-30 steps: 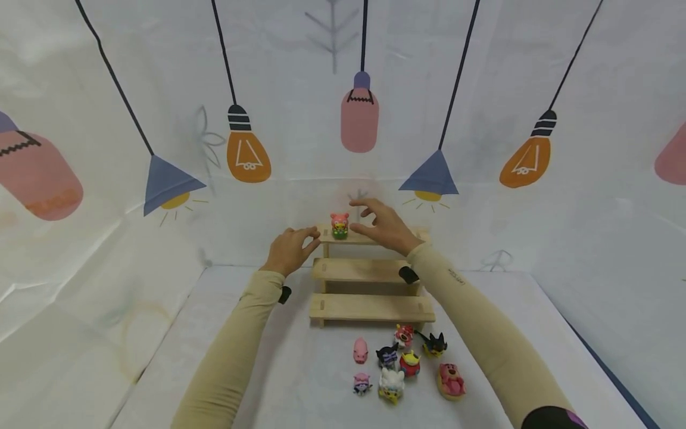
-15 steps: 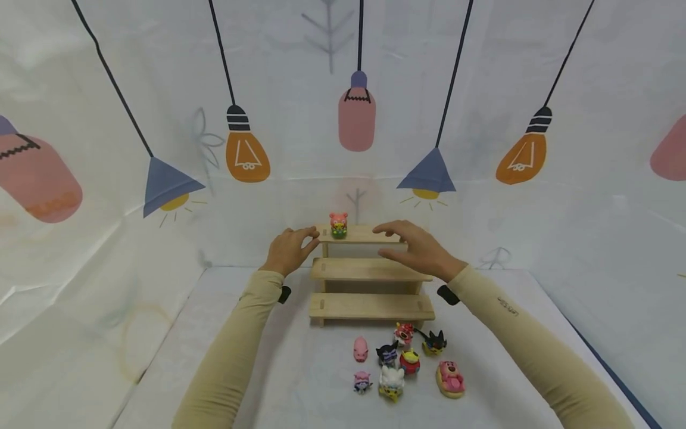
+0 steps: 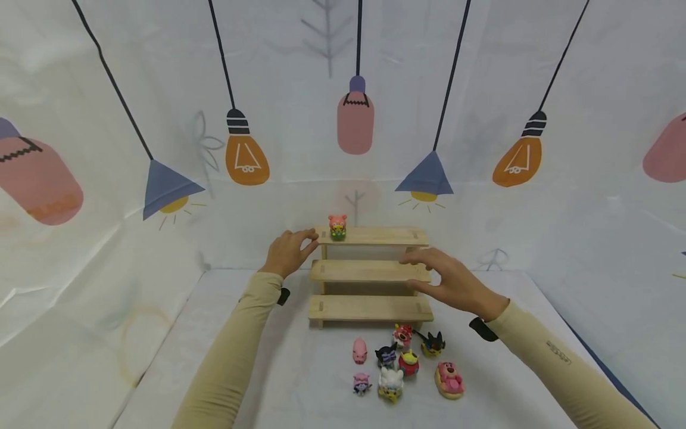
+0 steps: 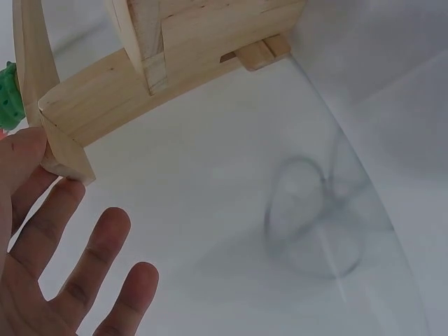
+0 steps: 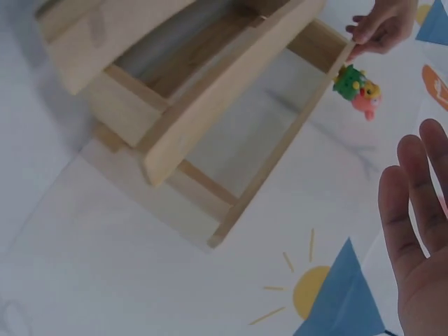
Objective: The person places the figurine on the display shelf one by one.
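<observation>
A three-tier wooden display stand stands against the back wall. My left hand pinches the left end of its top shelf; in the left wrist view the thumb and index finger meet at the board's end, the other fingers spread. Close beside that hand a pink-headed, green-bodied toy figure stands upright on the top shelf. In the right wrist view the figure shows beyond the shelf edge. My right hand hovers before the right side of the stand, fingers apart and holding nothing.
In front of the stand lie several toy figures: a pink pig, a white one, a black-eared one and a pink bear on an oval base. Behind rises a white printed backdrop.
My right hand has drawn away from the figure on the top shelf, moving right and down. The left hand keeps its place at the shelf end, and the figure stays put.
</observation>
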Motion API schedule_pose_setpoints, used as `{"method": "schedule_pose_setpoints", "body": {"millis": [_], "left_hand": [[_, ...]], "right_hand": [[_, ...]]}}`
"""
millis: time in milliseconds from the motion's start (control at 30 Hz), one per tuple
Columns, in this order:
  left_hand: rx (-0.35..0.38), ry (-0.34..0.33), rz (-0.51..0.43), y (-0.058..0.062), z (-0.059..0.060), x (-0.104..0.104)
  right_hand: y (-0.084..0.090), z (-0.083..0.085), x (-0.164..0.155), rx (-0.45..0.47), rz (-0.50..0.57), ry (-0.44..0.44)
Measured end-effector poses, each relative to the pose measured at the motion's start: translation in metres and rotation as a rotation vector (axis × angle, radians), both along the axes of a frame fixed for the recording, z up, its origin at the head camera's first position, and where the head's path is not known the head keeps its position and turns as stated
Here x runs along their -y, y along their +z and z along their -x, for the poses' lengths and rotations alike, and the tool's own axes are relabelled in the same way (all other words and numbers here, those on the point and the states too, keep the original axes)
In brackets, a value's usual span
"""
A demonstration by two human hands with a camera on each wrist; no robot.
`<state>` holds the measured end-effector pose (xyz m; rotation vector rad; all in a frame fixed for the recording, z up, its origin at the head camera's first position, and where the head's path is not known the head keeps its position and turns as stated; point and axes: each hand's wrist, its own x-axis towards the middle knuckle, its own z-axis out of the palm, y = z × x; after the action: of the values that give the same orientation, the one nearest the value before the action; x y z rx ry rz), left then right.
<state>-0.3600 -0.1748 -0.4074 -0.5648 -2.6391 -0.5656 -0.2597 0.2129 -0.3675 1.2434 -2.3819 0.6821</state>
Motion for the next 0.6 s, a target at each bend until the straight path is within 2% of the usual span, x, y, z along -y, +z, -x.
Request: {"method": "schedule_pose_setpoints", "body": {"millis": [300,600], "left_hand": [[-0.016,-0.003,0.009,0.002,0.0,-0.001],[0.002,-0.005,0.002,0.001,0.0,-0.001]], "right_hand": [[-0.028,-0.037,-0.032,0.032,-0.005,-0.1],[-0.074,-0.055,-0.062,0.182,0.015,-0.221]]}}
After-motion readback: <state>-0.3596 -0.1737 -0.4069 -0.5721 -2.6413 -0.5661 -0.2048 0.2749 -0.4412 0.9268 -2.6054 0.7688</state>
